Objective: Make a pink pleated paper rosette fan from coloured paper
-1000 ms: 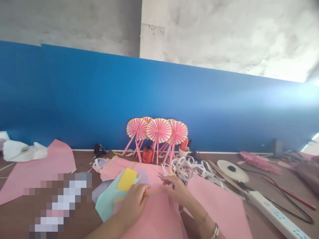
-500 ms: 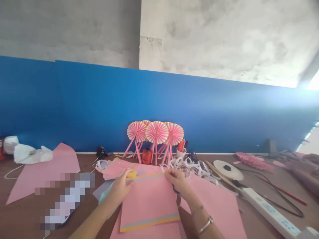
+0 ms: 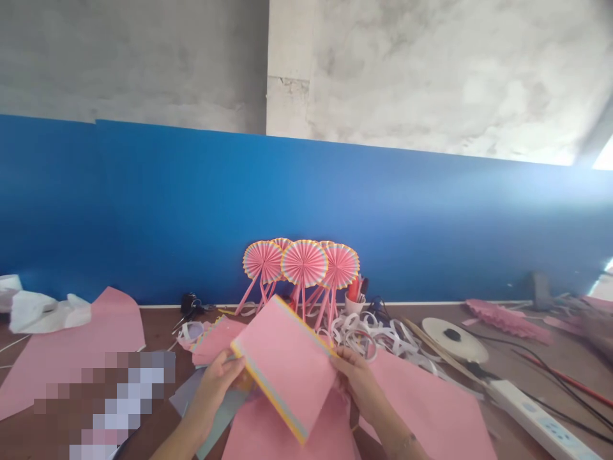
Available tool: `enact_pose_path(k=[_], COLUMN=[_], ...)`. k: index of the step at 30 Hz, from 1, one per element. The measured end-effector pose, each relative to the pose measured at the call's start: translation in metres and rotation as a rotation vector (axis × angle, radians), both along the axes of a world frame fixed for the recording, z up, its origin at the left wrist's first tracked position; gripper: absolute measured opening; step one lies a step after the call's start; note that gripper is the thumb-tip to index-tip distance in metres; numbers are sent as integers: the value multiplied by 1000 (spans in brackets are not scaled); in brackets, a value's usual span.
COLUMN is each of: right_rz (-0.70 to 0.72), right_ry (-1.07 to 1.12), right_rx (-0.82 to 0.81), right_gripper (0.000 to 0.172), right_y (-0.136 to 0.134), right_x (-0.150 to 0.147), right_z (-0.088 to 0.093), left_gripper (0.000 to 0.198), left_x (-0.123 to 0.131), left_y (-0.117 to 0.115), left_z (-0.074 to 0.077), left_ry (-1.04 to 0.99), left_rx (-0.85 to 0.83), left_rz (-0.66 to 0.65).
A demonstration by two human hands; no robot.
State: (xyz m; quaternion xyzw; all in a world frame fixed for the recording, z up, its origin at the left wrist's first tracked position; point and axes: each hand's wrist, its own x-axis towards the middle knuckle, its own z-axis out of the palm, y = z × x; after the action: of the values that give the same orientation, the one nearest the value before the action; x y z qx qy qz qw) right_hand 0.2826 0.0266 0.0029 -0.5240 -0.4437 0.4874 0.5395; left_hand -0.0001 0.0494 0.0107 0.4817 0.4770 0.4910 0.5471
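At the lower centre of the frame, a pink sheet point(image 3: 287, 361) edged with yellow and blue stripes is held up by two bare hands, turned so that it looks like a diamond. The left hand point(image 3: 224, 372) pinches its left corner, thumb on top; the right hand point(image 3: 355, 375) grips the right corner. Holding it at opposite corners seems to be what keeps the sheet fairly flat, with its middle uncovered. Whether the right fingers hold anything else behind it, I cannot tell. Below it at the bottom of the frame lies plain pink paper point(image 3: 292, 429), and left of it a striped pleated piece point(image 3: 221, 337), close by, probably for easy reach. Mid-frame, a group of round pleated fans point(image 3: 304, 263) on pink sticks stands against a blue panel point(image 3: 287, 185), which probably helps keep them upright. To their right, a white cup point(image 3: 354, 305) keeps a few tools upright, and curly white strips point(image 3: 383, 332) lie in a loose heap, as if pushed aside. At lower right, a power strip point(image 3: 546, 418) rests on the brown desk point(image 3: 522, 364), perhaps kept there to leave the middle for paper.
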Motion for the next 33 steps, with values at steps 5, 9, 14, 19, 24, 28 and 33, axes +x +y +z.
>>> enact_pose_path(k=[5,9,14,19,24,28,33], right_rz=[94,211,282,281,235,212,204], right_ry=[40,9,-67,-153,-199,-206,-207], right_rx=[-64,-53,53,114,140,92,36], right_gripper=[28,34,42,46,56,61,62], right_y=[-4,-5,-3,-7,-8,-7,-5], right_x=[-4,-14,-22,-21,-22,-23,-22], right_z=[-1,-4,-2,7,7,1,-3], left_gripper=[76,62,56,49,44,42,42], left_x=[5,9,9,12,13,13,15], left_y=[3,0,-6,-11,-15,-14,-14], left_z=[-10,-10,1,11,15,9,6], left_ry=[-45,-38,11,-51,-58,-77,-31], left_rx=[-61,12,40,59,50,52,54], left_rz=[-70,-173,-283,-317,-389,-501,-415])
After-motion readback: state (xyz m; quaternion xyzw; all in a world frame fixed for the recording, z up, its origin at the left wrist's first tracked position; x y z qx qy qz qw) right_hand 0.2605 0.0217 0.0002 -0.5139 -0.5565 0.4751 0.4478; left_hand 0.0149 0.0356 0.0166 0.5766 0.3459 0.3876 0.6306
